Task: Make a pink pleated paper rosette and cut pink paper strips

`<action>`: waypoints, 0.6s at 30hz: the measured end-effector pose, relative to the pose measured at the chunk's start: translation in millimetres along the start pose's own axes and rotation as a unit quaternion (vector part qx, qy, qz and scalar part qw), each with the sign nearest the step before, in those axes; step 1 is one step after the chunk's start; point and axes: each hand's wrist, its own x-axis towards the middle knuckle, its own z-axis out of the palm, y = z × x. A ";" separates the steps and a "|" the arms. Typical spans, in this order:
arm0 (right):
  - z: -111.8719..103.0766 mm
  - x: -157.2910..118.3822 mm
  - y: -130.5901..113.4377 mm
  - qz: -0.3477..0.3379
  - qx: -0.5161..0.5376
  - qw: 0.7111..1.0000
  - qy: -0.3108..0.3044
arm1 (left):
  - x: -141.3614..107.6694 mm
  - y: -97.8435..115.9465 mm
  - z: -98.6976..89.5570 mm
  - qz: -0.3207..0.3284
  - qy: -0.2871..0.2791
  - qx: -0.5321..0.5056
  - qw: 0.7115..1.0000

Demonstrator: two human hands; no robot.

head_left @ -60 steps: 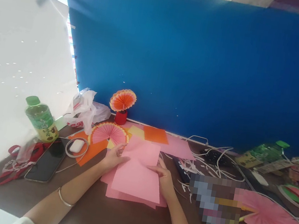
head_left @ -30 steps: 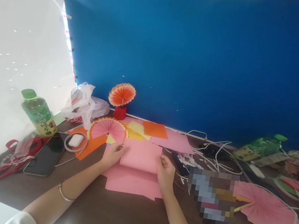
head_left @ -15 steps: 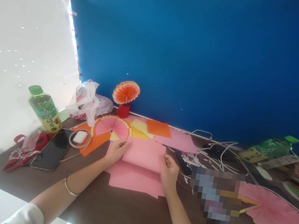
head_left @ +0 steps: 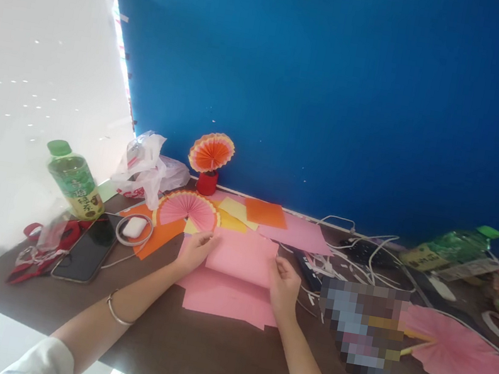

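Note:
A sheet of pink paper point(head_left: 241, 259) is held by its two side edges, raised a little above more pink paper point(head_left: 225, 301) lying on the table. My left hand point(head_left: 198, 250) pinches its left edge between thumb and fingers. At the right edge, my right hand point(head_left: 284, 283) grips it in the same way. Just beyond my left hand lies a pleated pink paper fan point(head_left: 188, 209) with an orange and yellow rim. Yellow paper point(head_left: 231, 222), orange paper point(head_left: 265, 213) and another pink sheet point(head_left: 299, 232) are spread behind the held sheet.
On the left are a green-capped bottle point(head_left: 73, 180), a phone point(head_left: 84, 252), a white earphone case point(head_left: 134, 228) and a plastic bag point(head_left: 150, 167). A red pot point(head_left: 207, 182) bears a paper fan flower. White cables point(head_left: 374, 259), a second bottle point(head_left: 452, 250) and a pink fan point(head_left: 465, 357) lie right.

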 end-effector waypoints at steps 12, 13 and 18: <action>-0.3 0.6 -0.9 -0.003 0.001 1.000 0.000 | 0.4 0.9 0.0 0.006 0.001 0.016 1.000; -0.3 0.8 -0.1 -0.002 -0.001 1.000 -0.001 | 0.4 1.3 -0.2 0.008 0.000 0.019 1.000; -0.5 1.7 4.1 -0.006 -0.013 1.000 0.001 | 0.9 0.3 -0.6 0.012 -0.003 0.022 1.000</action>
